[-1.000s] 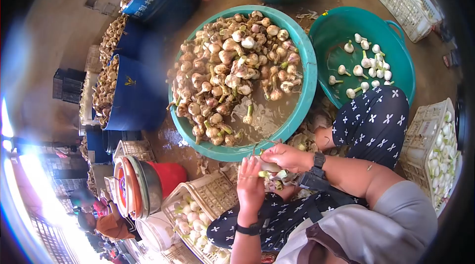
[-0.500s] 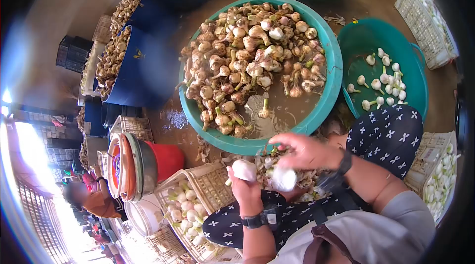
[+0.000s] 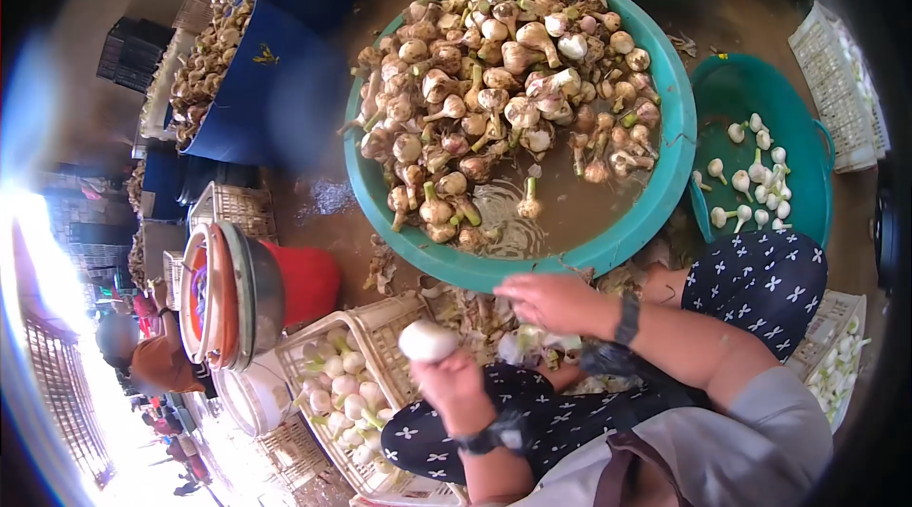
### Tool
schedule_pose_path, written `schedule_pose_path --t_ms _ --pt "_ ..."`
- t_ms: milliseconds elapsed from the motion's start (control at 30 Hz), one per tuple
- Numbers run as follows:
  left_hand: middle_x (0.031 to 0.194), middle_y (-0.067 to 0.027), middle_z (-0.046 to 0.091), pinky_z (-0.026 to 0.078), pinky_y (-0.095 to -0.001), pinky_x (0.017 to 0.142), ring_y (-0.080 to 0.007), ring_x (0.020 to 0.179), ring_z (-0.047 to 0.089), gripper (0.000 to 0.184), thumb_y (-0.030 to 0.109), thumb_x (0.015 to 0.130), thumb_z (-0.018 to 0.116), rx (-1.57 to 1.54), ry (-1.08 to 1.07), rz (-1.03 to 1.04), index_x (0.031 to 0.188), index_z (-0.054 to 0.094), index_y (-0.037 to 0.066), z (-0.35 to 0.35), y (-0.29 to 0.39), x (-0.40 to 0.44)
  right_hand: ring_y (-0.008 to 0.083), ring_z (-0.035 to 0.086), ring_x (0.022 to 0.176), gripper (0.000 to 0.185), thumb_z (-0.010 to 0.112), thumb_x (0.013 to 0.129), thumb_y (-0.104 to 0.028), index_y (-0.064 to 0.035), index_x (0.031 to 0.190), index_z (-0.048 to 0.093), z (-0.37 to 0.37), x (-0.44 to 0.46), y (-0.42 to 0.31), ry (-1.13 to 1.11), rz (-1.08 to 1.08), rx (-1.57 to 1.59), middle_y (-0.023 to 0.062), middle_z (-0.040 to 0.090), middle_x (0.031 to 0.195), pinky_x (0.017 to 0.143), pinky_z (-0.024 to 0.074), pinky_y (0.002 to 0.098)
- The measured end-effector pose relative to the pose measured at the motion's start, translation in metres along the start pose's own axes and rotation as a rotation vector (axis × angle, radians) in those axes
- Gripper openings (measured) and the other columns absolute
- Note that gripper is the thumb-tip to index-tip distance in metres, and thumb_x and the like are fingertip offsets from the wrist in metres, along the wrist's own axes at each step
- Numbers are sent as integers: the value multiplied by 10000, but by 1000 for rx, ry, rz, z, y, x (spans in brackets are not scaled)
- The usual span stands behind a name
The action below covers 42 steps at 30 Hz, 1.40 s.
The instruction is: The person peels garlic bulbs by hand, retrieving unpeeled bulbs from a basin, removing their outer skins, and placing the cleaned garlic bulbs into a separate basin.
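Observation:
My left hand (image 3: 451,389) is closed on a white peeled garlic bulb (image 3: 427,342), smeared by motion, beside the crate of peeled bulbs (image 3: 404,315). Near the front rim of the big teal basin (image 3: 456,269), my right hand (image 3: 546,302) reaches forward; its fingers are blurred, and whether they hold anything is hidden. Unpeeled garlic (image 3: 499,98) with brown roots and stems is heaped in the basin, with shallow brown water at its front. Peelings (image 3: 513,345) lie on the floor below my right hand, between my legs.
A green tub (image 3: 727,98) at the right holds several white bulbs. Blue barrels of garlic (image 3: 261,98) stand at the left, above stacked bowls and a red bucket (image 3: 309,284). Another crate (image 3: 826,322) stands at the lower right. A person (image 3: 157,360) is in the left background.
The bulb in my left hand has moved left toward the crate. My right hand has drawn apart from my left. A white blurred object seen under my right hand earlier has gone. The view has shifted.

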<state>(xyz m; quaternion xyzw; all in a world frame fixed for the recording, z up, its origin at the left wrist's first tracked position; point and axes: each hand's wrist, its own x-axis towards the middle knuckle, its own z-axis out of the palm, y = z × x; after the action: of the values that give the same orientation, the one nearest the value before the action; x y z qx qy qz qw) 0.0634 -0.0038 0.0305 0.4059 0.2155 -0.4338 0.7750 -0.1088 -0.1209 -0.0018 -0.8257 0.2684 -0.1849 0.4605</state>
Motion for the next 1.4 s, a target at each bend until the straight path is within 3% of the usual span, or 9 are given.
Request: schedule_pose_path --t_ms 133,267,400,733,933,1100,1200,1300,1400 --pt "827 -115 587 512 -277 538 -188 613 546 387 374 870 464 -408 89 645 923 506 -8 -19 74 -12 237 545 885 377 583 718 -146 -62 1085 558 -27 91 80 -32 14 -781 115 566 1032 729 443 362" --pt "956 -232 531 487 -325 665 -259 710 531 430 445 890 398 -135 -61 343 877 421 16 14 31 -15 230 589 860 172 571 761 -178 -104 883 668 -10 118 153 -571 208 -1102 96 643 874 786 399 407" --pt "1092 -212 488 441 -352 664 -257 805 519 542 504 880 379 314 170 -250 1103 409 11 38 -52 3 377 585 768 438 459 879 -431 -31 826 628 -24 87 82 -496 294 -343 212 606 817 658 464 422" --pt "657 40 510 272 -184 417 -28 485 389 234 289 846 572 645 -150 -169 916 592 67 26 -88 14 355 536 603 255 512 846 -240 -21 720 543 -7 -13 -2 -120 74 -247 164 550 643 560 443 415" --pt "1031 -99 593 457 -263 723 -161 879 566 361 199 869 426 637 -419 -136 1145 518 -14 14 -73 4 144 549 577 314 456 924 -227 20 755 549 -7 -26 -5 -76 827 1196 54 581 687 507 440 306" --pt "1105 -112 567 432 -307 865 -187 997 540 390 186 870 480 1002 -598 -81 1195 496 -28 14 -57 0 69 468 603 216 493 906 -139 33 818 590 -8 -36 1 29 142 422 -7 572 671 536 401 233" --pt "1098 -137 574 427 -328 879 -211 989 546 423 82 785 590 1317 -649 -153 1186 503 -24 33 -51 -30 64 487 604 217 494 898 -115 26 775 604 -26 -38 -16 103 393 362 -12 566 630 527 405 236" --pt "1092 -204 570 413 -360 914 -329 996 557 476 -11 666 606 1609 -905 803 1138 549 24 29 -62 -49 71 532 611 158 498 901 -121 -12 849 600 -26 -41 5 92 686 989 12 596 718 539 454 240" --pt "1133 -196 552 406 -368 930 -336 1034 543 490 -77 673 547 1617 -970 1199 1153 532 22 17 -74 -38 86 551 644 154 498 907 -149 -23 901 587 -32 -41 -6 135 735 1340 20 600 796 569 481 245"
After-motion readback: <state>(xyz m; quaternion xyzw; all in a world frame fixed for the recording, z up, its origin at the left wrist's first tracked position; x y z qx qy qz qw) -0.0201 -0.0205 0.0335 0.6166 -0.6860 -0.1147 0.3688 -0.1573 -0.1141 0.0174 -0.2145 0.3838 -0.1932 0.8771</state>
